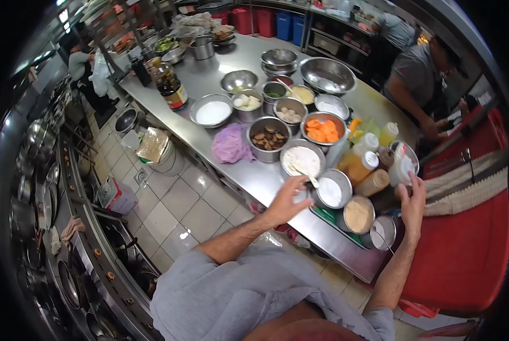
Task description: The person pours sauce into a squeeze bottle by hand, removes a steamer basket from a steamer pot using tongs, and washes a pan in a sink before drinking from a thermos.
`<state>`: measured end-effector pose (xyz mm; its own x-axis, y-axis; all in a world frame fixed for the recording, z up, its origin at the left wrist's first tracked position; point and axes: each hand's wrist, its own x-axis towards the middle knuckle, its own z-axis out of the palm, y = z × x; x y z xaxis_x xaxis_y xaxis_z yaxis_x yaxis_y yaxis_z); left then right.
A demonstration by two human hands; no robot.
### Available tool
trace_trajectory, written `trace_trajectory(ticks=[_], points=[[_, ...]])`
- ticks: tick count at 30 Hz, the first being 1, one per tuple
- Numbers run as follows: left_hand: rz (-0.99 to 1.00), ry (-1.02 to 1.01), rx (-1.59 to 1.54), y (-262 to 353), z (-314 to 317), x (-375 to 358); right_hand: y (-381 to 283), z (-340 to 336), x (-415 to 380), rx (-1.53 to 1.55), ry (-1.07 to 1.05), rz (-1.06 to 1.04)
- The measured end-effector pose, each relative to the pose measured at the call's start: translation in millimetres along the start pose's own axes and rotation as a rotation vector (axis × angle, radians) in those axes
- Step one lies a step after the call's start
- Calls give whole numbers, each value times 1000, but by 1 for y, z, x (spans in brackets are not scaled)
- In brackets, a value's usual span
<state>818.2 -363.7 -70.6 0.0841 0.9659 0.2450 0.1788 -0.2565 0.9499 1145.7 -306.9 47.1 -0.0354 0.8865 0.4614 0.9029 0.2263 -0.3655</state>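
Observation:
My left hand (pixel 289 201) is at the table's front edge, its fingers and thumb curved around something small and pale that I cannot make out. Just beyond it, a white spoon handle (pixel 313 182) leans out of a bowl of white flour-like powder (pixel 301 161). My right hand (pixel 413 200) has its fingers on a white plastic container (pixel 403 168) at the right end. Between my hands stand metal pots of white powder (pixel 332 189), tan powder (pixel 359 214) and white grains with a spoon (pixel 381 232). Squeeze bottles (pixel 361 166) cluster behind them.
More bowls on the steel table (pixel 192 85) hold orange slices (pixel 323 131), dark mushroom-like pieces (pixel 268 138) and white powder (pixel 213 112). A purple bag (pixel 232 143) lies at the front edge. A red bin (pixel 453 267) stands right; a co-worker (pixel 416 79) works across the table.

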Motion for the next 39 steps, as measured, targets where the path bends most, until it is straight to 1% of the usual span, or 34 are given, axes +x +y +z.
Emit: trace_trajectory(ticks=[1,2,3,5,6,7,8,10,11,12,13,14,15,16,17,18,20,21,23,25,26,27,29,30,31,32,33,34,35,36,37,39], points=[[-92,55,57,-13,-26,-9,-23,3,4,212,74,34],[-147,100,69,-23,-51,-19,-45,11,8,338,40,132],[-203,143,83,-32,-74,-29,-72,26,11,506,70,156],[-221,160,106,-47,-114,-51,-115,82,18,797,64,77],[-231,165,125,-52,-138,-55,-155,102,21,876,-81,54],[-230,171,133,-54,-163,-60,-195,127,23,953,-127,55],[-250,115,164,-56,-184,-67,-225,160,28,1051,-230,38],[-272,45,218,-57,-225,-81,-306,195,39,1108,-434,-36],[-278,52,220,-57,-246,-88,-339,216,50,1069,-481,-83],[-267,49,266,-55,-266,-94,-377,235,57,1134,-454,-117],[-255,46,315,-52,-286,-100,-409,253,70,1136,-503,-149],[-279,79,331,-50,-303,-107,-443,260,83,1053,-484,-256],[-283,84,338,-49,-319,-114,-475,273,96,1013,-391,-390],[-307,146,331,-49,-333,-121,-506,278,110,930,-364,-461],[-329,210,323,-50,-346,-127,-532,297,127,869,-253,-586],[-332,220,330,-54,-356,-133,-555,318,144,806,-142,-707],[-394,350,273,-62,-373,-144,-599,354,179,667,-12,-811],[-397,364,278,-64,-380,-147,-618,370,199,621,-10,-860],[-432,410,264,-65,-394,-150,-652,377,236,564,-24,-890],[-466,414,275,-73,-413,-146,-682,384,274,473,-49,-832],[-497,401,281,-76,-422,-142,-694,391,291,479,-66,-847],[-505,412,282,-78,-432,-133,-702,392,298,409,-113,-818],[-495,361,239,-80,-455,-108,-710,417,301,385,-201,-804],[-497,372,243,-83,-467,-92,-712,439,299,224,-456,-816],[-433,342,230,-87,-478,-72,-714,463,298,53,-700,-819],[-372,312,215,-90,-488,-51,-711,476,292,362,-579,-781],[-365,328,219,-93,-500,-25,-710,484,288,666,-447,-733],[-312,325,161,-96,-506,-3,-709,484,281,668,-460,-739],[-256,321,105,-101,-513,20,-710,480,279,767,-494,-581],[-188,342,137,-107,-521,45,-712,478,278,861,-522,-421],[-123,362,167,-113,-529,68,-712,484,276,894,-550,-327],[-96,412,107,-126,-539,110,-712,488,270,1012,-594,-250]])
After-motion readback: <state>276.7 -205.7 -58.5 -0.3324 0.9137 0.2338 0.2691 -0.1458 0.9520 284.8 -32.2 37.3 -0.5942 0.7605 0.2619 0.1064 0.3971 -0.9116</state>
